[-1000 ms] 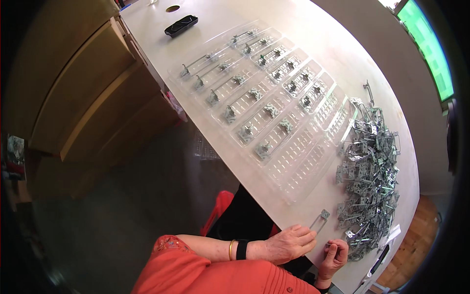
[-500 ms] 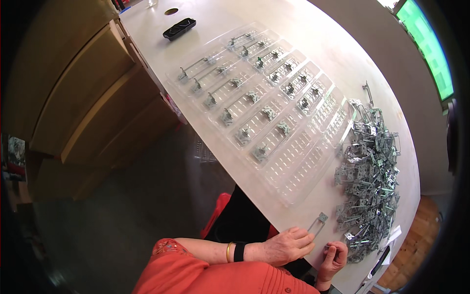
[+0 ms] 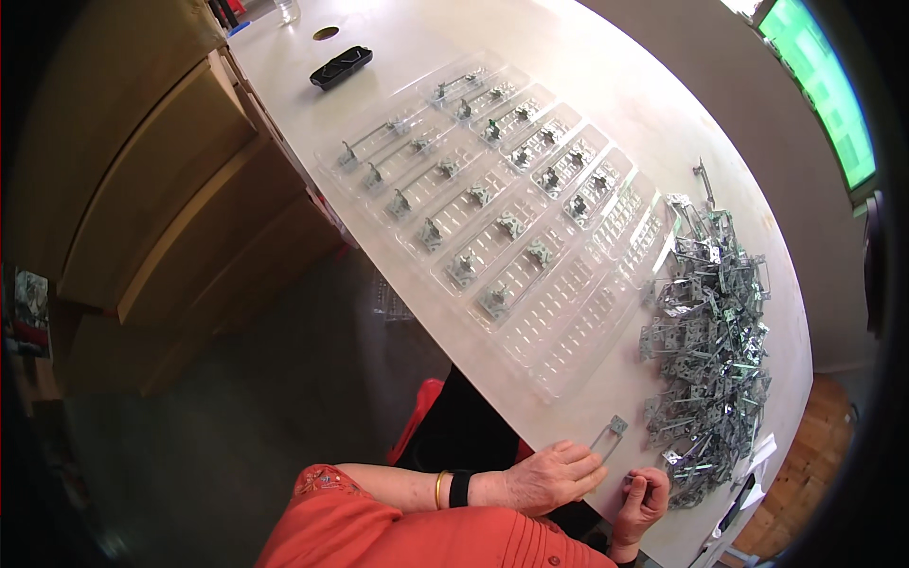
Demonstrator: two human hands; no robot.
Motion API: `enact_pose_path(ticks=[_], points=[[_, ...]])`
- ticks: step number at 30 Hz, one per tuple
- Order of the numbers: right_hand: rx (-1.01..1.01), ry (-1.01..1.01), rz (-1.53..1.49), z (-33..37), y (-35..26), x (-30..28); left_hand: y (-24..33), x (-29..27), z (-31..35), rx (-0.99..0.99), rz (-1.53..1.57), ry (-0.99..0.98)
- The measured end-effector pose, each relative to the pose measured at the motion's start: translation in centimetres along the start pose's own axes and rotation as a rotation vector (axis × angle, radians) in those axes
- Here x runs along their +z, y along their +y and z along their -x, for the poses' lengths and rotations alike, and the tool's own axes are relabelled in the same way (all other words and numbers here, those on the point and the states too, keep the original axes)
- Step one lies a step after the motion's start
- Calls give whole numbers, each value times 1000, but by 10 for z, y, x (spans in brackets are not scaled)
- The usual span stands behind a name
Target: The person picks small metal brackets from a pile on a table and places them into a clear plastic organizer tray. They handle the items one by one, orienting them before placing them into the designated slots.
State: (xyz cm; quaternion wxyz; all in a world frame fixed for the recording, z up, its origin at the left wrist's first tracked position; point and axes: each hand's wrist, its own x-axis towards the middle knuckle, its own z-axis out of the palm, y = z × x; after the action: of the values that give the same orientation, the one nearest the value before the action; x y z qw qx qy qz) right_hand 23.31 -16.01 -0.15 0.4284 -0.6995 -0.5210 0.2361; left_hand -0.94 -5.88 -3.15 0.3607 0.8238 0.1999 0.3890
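Note:
My left hand (image 3: 557, 477) is closed at the table's near edge, its fingers on a thin metal wire bracket (image 3: 615, 426). The bracket sticks out past the fingertips, with a small pierced plate at its far end. Just to the right, my right hand (image 3: 642, 504) has its fingers curled in and the thumb pressed to them. A small bit of something shows at those fingertips, too little to name. Beyond both hands lies a clear plastic tray (image 3: 554, 386) with long compartments. Several hold similar metal brackets, laid in rows.
A large heap of tangled metal brackets (image 3: 710, 350) covers the table's right side. One loose bracket (image 3: 704, 180) lies beyond it. A black oblong case (image 3: 341, 67) rests at the far left, near a round hole (image 3: 326, 33) in the table (image 3: 653, 85). Cardboard boxes (image 3: 170, 180) stand to the left.
The whole view has shifted slightly. My hands stay close together in nearly the same pose, and the bracket in my left hand has barely moved.

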Motion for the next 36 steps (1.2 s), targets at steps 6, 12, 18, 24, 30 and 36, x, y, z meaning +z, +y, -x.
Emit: enact_pose_path(ticks=[6,12,18,24,30,36], points=[[7,5,0,0,-3,2,2,-1,-2,-13,23,-8],[4,3,-16,-2,-4,3,5,-7,-6,-29,-16,-15],[-10,9,-56,-5,-8,8,9,-12,-8,-31,-34,1],[-23,23,-65,-8,-8,12,20,-17,-8,7,-168,-5],[-153,10,24,-13,-17,11,30,-10,-8,24,-312,-32],[-254,24,31,-15,-14,13,39,-5,-10,56,-366,-86]])
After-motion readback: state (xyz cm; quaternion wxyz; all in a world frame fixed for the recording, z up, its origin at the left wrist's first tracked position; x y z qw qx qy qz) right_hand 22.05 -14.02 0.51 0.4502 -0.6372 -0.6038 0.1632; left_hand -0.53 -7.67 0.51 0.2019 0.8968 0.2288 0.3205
